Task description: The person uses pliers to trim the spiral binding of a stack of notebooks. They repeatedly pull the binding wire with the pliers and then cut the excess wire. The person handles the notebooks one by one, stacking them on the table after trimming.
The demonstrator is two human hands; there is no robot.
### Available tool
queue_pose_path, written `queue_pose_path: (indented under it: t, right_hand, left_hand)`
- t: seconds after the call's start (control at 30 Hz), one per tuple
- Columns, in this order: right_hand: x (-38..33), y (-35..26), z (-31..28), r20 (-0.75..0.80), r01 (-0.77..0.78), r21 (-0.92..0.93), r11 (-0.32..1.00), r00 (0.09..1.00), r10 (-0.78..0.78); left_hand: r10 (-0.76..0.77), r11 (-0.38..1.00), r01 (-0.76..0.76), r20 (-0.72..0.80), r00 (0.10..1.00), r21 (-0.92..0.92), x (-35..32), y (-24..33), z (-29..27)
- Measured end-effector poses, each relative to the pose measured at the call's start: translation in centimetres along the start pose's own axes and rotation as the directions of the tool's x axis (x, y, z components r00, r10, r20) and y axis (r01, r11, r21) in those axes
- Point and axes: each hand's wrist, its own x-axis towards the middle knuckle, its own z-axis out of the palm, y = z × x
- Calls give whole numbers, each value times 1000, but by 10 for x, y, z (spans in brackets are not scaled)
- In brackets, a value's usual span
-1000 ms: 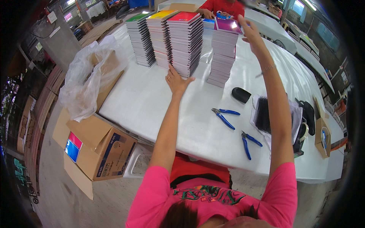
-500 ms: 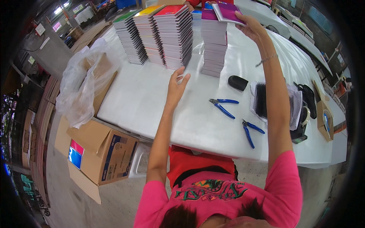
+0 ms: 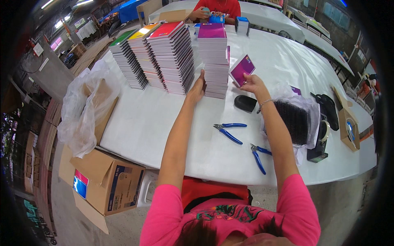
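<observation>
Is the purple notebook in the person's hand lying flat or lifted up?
Lifted up. The right hand holds the purple notebook tilted in the air, off the white table, beside the purple-topped stack that the left hand touches.

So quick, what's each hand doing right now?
Left hand: holds nothing, rests against the purple-topped stack of spiral notebooks.
Right hand: closed on a small purple notebook, lifted off the stack.

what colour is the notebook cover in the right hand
Purple, shading to pink: the notebook held up by the right hand, head view.
</observation>
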Motion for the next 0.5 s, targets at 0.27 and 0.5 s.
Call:
queue_pose_path:
  t: [0.27,0.5]
  right_hand:
    - [0,24,-3,29,-120,-33,992,992,121]
    - [-33,21,9,22,-66,-88,994,997,68]
  left_hand:
    - [8,1000,-7,-32,999,26,-33,16,40]
    - [-9,999,9,-11,1000,48,-16,-6,39]
